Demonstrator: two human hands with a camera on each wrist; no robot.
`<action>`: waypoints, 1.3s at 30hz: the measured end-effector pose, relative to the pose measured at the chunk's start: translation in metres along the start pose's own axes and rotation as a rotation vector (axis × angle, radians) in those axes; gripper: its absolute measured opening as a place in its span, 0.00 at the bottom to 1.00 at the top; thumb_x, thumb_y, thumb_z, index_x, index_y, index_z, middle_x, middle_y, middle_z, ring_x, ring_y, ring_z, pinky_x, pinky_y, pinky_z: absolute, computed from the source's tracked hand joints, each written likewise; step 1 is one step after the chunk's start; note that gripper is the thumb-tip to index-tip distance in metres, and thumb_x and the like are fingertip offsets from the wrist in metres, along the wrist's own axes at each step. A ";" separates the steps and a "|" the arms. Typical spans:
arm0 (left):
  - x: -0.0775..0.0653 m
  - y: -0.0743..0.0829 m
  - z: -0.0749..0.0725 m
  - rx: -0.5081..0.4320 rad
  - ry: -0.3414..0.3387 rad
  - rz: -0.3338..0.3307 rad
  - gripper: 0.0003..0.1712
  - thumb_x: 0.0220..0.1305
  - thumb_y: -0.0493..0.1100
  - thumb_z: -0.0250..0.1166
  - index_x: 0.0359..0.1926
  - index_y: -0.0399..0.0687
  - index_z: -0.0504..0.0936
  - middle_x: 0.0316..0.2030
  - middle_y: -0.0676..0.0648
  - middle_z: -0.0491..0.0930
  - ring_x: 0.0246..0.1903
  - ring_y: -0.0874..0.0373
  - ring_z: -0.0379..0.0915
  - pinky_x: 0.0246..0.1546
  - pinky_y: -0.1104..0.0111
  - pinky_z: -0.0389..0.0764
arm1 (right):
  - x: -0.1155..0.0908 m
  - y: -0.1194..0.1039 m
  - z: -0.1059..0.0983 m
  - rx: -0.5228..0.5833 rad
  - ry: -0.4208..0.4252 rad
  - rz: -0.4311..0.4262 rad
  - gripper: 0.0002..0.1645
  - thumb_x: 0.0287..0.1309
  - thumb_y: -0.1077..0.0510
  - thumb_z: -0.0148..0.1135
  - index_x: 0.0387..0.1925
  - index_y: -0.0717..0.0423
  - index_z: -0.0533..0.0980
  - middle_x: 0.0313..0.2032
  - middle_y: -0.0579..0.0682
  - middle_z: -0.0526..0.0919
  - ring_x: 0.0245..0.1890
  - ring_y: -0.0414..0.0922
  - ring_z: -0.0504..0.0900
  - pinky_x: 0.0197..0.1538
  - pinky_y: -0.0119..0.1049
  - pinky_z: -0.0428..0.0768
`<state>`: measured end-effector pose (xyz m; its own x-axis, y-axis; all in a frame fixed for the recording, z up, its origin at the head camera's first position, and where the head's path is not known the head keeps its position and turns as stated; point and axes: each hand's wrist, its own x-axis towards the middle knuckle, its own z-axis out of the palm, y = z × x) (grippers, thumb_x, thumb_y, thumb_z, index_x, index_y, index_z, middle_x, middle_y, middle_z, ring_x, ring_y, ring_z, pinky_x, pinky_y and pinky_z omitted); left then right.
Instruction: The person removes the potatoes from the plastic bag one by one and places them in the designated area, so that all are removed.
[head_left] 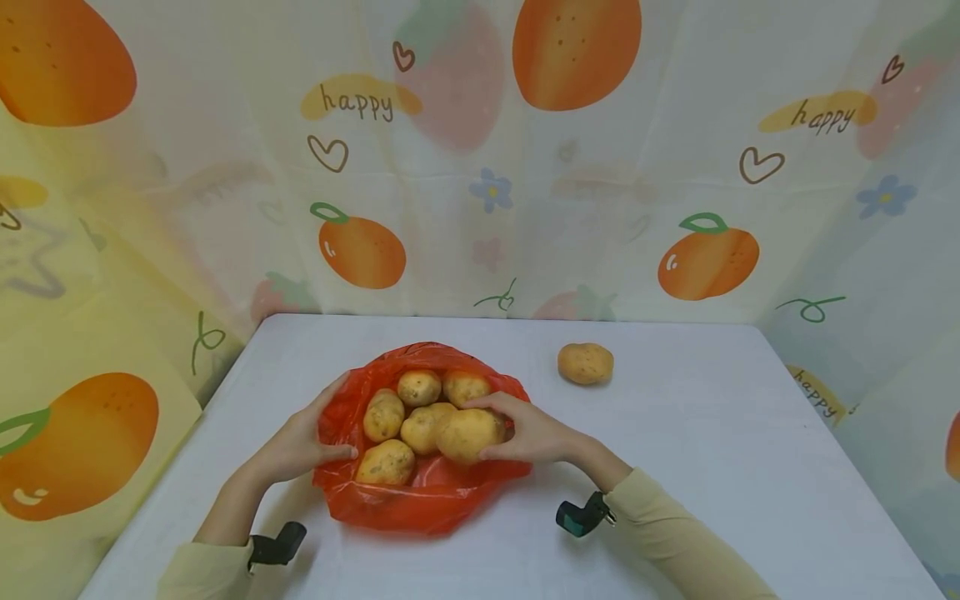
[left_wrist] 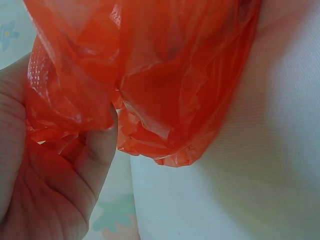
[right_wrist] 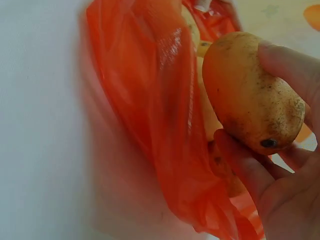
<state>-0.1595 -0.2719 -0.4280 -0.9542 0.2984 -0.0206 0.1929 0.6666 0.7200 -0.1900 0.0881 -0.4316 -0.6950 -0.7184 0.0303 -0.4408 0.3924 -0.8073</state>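
A red plastic bag (head_left: 412,510) lies with its mouth spread wide, and several potatoes (head_left: 385,414) show inside it. My left hand (head_left: 303,442) grips the bag's left edge, thumb over the rim; in the left wrist view the red film (left_wrist: 165,90) is bunched in the fingers. With my right hand (head_left: 536,429) I hold one larger potato (head_left: 471,436) between thumb and fingers, over the right part of the bag opening. The right wrist view shows this potato (right_wrist: 250,95) with a dark spot near its lower end, beside the bag wall (right_wrist: 150,100).
A single potato (head_left: 586,364) lies on the white table (head_left: 697,467), behind and to the right of the bag. Behind the table hangs a fruit-patterned cloth (head_left: 585,183). Each wrist wears a small black camera (head_left: 277,544).
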 end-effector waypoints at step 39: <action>-0.001 0.000 -0.002 -0.003 -0.003 0.002 0.61 0.44 0.45 0.74 0.72 0.64 0.43 0.66 0.40 0.57 0.60 0.37 0.60 0.50 0.44 0.73 | -0.053 0.030 -0.070 0.088 0.372 0.088 0.39 0.48 0.57 0.69 0.62 0.49 0.63 0.62 0.53 0.62 0.51 0.57 0.74 0.49 0.40 0.80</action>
<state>-0.1594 -0.2735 -0.4259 -0.9532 0.3016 -0.0208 0.1944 0.6641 0.7219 -0.2061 0.1778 -0.4163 -0.8934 -0.4208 0.1573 -0.3314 0.3810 -0.8631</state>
